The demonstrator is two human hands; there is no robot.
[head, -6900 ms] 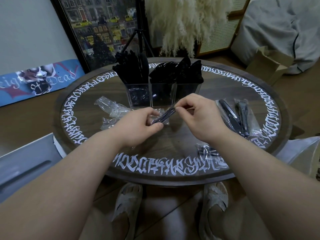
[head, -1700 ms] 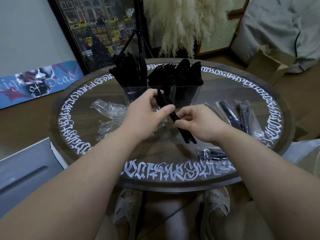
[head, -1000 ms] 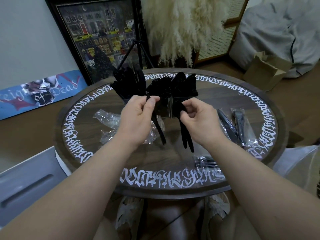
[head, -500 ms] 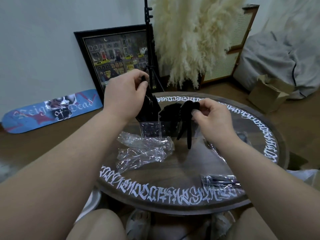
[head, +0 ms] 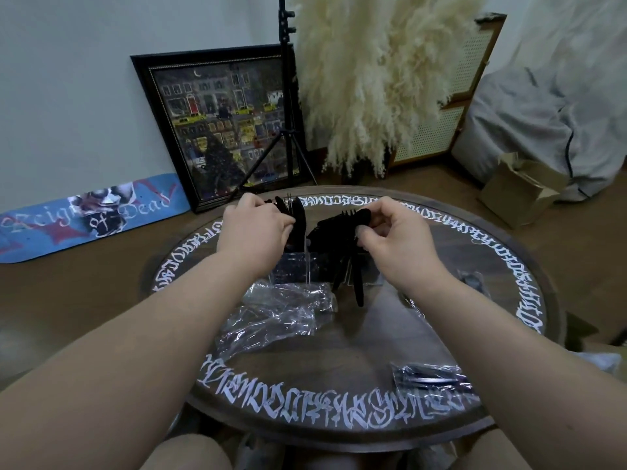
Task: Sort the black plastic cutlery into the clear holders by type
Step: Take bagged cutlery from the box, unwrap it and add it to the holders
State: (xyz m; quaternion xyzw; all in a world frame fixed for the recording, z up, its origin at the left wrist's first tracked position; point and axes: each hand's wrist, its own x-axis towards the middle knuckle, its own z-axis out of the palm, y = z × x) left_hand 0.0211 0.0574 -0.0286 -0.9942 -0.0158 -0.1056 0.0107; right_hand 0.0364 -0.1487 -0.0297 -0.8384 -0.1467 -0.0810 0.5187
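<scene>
Dark wood round table (head: 441, 266) w/ white script rim lies under both hands. Clear holders (head: 295, 271) stand btwn the wrists, already packed w/ black cutlery. Crumpled clear wrappers (head: 281, 313) lie just below left wrist. Left hand (head: 258, 228) pinches a knife (head: 300, 215) at left holder's top. Right hand (head: 393, 239) pinches two pieces (head: 358, 286), handles hanging down, types unclear. Judged light, stiff, slick plastic; grip mid-handle, near the neck.

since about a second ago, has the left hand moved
Yes: the left hand went from in front of the clear holders up over the left one's cutlery.
</scene>
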